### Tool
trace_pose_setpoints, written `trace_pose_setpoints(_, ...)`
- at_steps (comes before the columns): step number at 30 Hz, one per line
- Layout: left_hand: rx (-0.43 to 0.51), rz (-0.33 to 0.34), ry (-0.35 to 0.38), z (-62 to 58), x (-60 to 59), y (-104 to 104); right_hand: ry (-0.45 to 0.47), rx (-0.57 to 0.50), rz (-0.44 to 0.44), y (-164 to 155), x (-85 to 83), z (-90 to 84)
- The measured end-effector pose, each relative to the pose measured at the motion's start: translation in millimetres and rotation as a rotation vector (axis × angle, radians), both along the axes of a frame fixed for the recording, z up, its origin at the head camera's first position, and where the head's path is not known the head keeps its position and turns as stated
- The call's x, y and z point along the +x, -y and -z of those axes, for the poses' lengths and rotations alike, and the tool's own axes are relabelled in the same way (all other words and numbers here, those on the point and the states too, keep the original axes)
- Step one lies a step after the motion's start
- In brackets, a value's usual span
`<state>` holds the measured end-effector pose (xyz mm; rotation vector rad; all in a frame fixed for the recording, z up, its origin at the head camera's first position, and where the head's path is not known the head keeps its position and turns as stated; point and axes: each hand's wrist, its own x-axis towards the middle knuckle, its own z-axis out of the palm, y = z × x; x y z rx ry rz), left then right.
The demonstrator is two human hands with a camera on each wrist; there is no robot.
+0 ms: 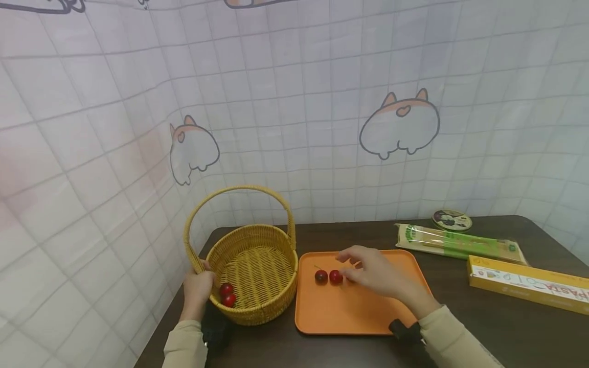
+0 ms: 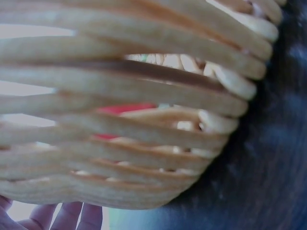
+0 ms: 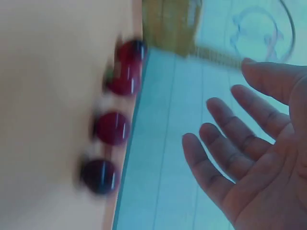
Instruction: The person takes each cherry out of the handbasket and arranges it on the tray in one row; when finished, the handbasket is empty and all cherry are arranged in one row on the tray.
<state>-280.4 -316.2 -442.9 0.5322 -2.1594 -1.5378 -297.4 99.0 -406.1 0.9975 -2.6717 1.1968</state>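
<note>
A yellow woven basket (image 1: 257, 314) with a tall hoop handle stands on the left of the table, two red cherries (image 1: 227, 295) lying inside it. My left hand (image 1: 198, 289) grips its left side, where the handle meets the rim; in the left wrist view fingers (image 2: 67, 218) show past the slats. On the orange tray (image 1: 340, 312) cherries sit in a row, among them a dark one (image 1: 321, 277) and a redder one (image 1: 336, 277). My right hand (image 1: 375, 271) hovers over the row, fingers spread and slightly bent, holding nothing. In the right wrist view several cherries (image 3: 112, 128) show beside the palm.
Right of the tray lie a green and clear packet (image 1: 460, 243) and a yellow pasta box (image 1: 529, 283). A round patterned disc (image 1: 452, 220) is at the back edge of the dark table (image 1: 368, 352). A white checked curtain (image 1: 322, 128) hangs behind and at the left.
</note>
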Motion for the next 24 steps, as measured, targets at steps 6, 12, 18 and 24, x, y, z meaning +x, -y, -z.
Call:
trace_pose_setpoints(6,0.024,0.022,0.018,-2.4,1.1,1.7,-0.035,-0.021,-0.088,60.9,11.5,-6.5)
trace_pose_setpoints(12,0.019,0.018,0.012,0.9,1.3,4.8,-0.013,-0.065,-0.148,118.6,12.6,-10.6)
trace_pose_setpoints(18,0.028,0.012,-0.007,3.4,-0.2,4.7,-0.022,-0.010,-0.185,161.8,7.7,2.8)
trace_pose_setpoints(24,0.033,0.034,0.005,-0.3,-0.6,5.3,-0.076,0.102,-0.177,186.8,7.0,5.6)
